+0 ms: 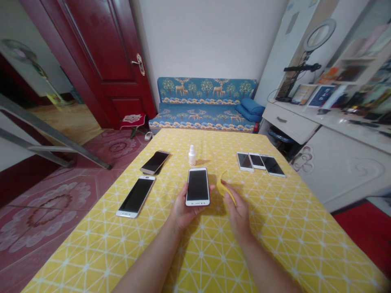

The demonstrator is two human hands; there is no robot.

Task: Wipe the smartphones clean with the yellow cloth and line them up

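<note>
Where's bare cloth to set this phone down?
Bare tablecloth lies right of the right hand, below the three phones. Also open near the edge, under the forearms. Crowded: two phones at left, bottle ahead.

White-framed phone point(198, 186), dark screen up, held above the table; folded yellow cloth point(225, 189) just beside it.

The phone point(198, 186) in the left grip point(183, 209) is white-framed with a black screen, and the cloth point(224, 189) in the right grip point(238, 213) is yellow. Under both, the table point(275, 228) is yellow with a white triangle lattice. Just beyond the held phone the small bottle point(192, 156) is white, and far beyond it the sofa point(207, 103) is blue with tan deer and trees.
</note>
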